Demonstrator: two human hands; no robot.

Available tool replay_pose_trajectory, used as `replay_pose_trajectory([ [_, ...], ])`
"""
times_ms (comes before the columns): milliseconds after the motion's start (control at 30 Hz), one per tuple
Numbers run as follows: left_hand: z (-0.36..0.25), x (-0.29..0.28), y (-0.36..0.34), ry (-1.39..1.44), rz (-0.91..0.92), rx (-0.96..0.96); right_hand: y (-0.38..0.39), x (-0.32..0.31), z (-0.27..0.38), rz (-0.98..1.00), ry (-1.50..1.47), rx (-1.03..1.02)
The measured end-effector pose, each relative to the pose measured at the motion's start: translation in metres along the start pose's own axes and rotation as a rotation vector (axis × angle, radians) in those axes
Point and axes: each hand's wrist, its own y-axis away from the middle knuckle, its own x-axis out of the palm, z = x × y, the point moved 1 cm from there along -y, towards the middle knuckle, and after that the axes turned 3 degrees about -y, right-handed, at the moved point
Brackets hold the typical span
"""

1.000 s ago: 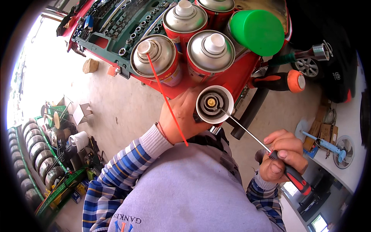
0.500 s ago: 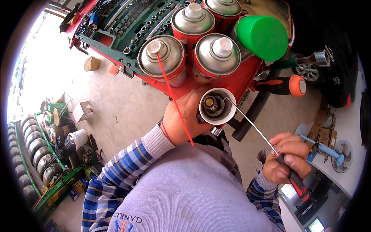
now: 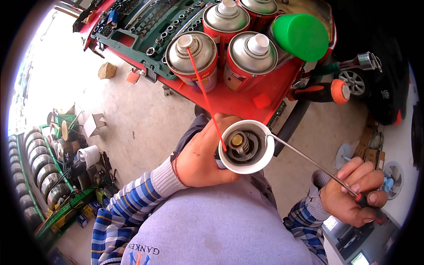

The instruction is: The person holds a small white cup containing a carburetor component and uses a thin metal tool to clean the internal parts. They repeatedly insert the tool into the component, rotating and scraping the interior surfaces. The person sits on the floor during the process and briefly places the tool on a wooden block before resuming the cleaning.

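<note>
My left hand (image 3: pixel 201 157) is wrapped round a white cup (image 3: pixel 247 169), its open top toward me. Inside stands a ringed metal part with a brass-coloured centre (image 3: pixel 237 140). My right hand (image 3: pixel 349 196) grips the red-and-black handle of a thin hook pick (image 3: pixel 313 164), its bent tip at the cup's right rim. A red straw (image 3: pixel 205 90) runs from the nozzle of a spray can (image 3: pixel 192 55) down across my left hand, its end appearing over the cup's left rim. Whether straw and cup touch I cannot tell.
More red spray cans (image 3: pixel 251 55) and a green-capped can (image 3: pixel 300 37) stand on a red cart (image 3: pixel 243 108). A socket set case (image 3: pixel 141 53) lies left. A screwdriver (image 3: pixel 318 92) and a ratchet (image 3: pixel 353 66) stick out at the right. Tyres (image 3: pixel 39 170) line the left side.
My left hand and the cup have come nearer to me, away from the cart. My right hand has moved right and nearer, and the pick's tip has shifted from inside the cup to its rim.
</note>
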Motion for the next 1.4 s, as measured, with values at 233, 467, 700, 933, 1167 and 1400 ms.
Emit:
replay_pose_trajectory([
  [233,-0.017,-0.007,0.030,0.111,0.061,0.053,-0.006,0.001,0.003,-0.056,-0.257,0.023],
  [467,0.013,-0.035,0.031,0.208,0.016,0.112,-0.023,0.035,-0.041,-0.028,-0.356,-0.023],
  [700,0.012,-0.045,0.047,0.320,-0.051,0.043,-0.032,0.057,-0.046,0.052,-0.388,-0.012],
  [933,0.042,-0.076,0.067,0.319,-0.107,0.068,-0.032,0.103,-0.079,0.086,-0.430,-0.025],
  [1167,0.067,-0.079,0.090,0.327,-0.176,0.017,-0.024,0.134,-0.100,0.279,-0.512,0.057],
  [1400,0.076,-0.102,0.110,0.273,-0.171,0.105,-0.033,0.155,-0.085,0.582,-0.486,0.110],
])
